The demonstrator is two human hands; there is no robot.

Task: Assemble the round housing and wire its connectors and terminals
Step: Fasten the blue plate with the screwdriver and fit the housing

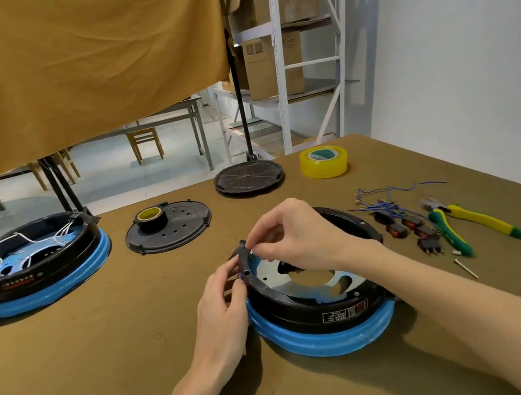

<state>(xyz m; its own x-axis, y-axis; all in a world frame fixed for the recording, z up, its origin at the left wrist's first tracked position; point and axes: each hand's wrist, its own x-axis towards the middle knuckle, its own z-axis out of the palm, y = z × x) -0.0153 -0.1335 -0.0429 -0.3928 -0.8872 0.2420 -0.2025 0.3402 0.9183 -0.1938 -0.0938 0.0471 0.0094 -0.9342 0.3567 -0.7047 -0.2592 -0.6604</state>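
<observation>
A round black housing (318,295) on a blue ring (326,342) is seen on the brown table (104,346), open side up, a metal plate (303,271) lying inside it. Its left rim is worked from both sides. The left hand (223,308) is held outside that rim, fingers curled and pinching a small dark part against the wall; what the part is cannot be told. The right hand (293,233) is reached over the housing from the right, thumb and forefinger pressed together on the rim top just above the left fingertips. Right of the housing, blue wires (387,195), switches (407,229) and pliers (459,225) are laid. Behind the housing lie two black lids (187,224), a tape roll (151,218) on the nearer one, and yellow tape (324,161). Far left of the housing a second housing (33,261), already wired, is shown.
</observation>
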